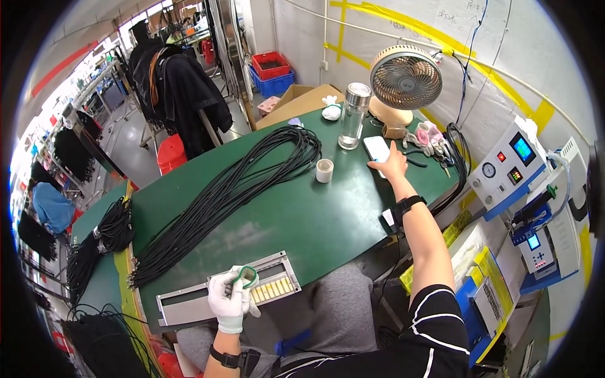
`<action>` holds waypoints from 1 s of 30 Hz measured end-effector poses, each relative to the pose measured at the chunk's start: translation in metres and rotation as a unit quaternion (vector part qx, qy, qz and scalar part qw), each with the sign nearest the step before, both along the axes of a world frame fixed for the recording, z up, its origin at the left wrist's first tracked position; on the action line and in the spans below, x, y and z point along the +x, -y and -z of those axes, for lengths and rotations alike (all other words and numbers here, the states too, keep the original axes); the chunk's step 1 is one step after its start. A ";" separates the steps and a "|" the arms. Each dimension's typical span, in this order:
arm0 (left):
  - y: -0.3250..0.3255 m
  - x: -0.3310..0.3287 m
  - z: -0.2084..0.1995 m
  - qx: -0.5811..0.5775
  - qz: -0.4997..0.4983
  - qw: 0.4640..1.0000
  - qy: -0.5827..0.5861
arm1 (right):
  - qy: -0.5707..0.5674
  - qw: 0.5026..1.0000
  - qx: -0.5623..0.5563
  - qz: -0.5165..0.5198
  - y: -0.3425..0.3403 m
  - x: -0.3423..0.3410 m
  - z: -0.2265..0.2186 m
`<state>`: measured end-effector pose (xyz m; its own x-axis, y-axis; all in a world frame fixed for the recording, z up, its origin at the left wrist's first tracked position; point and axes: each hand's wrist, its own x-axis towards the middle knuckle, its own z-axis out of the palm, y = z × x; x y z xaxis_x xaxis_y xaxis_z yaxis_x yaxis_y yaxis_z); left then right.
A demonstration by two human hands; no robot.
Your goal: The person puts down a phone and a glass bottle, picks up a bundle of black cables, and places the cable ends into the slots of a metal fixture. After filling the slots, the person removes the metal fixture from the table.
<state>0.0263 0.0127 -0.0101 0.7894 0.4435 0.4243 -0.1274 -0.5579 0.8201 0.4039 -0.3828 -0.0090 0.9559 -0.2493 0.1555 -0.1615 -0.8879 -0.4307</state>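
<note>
Gloved left hand [228,302] pinches a green ring [255,278] over a metal frame [189,306] at the green table's [287,217] near edge; bare right hand [393,165], thumb and fingers spread, reaches a white phone [376,147]; beyond stands a fan [406,79]; farther, a red crate [272,65] tops a blue one.

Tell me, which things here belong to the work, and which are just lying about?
Likely in use:
- green-edged ring, held in the gloved left hand
- metal fixture by that hand
- white phone, at the right hand
- black cables, perhaps; untouched

Seemingly lying about:
- fan
- clear bottle
- small white roll
- pliers
</note>
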 end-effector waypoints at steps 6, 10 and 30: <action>-0.001 0.001 0.001 -0.001 0.003 1.000 -0.004 | -0.004 1.000 0.000 -0.003 0.001 0.000 -0.001; -0.003 0.000 0.007 -0.020 0.002 1.000 0.002 | -0.006 1.000 0.003 -0.001 -0.002 -0.001 -0.003; -0.003 0.001 0.003 0.034 0.013 0.999 -0.009 | 0.040 0.999 0.007 0.017 -0.004 0.000 0.000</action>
<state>0.0272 0.0156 -0.0126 0.8082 0.3941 0.4375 -0.1273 -0.6084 0.7833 0.4036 -0.3784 -0.0092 0.9318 -0.2835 0.2266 -0.1560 -0.8766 -0.4551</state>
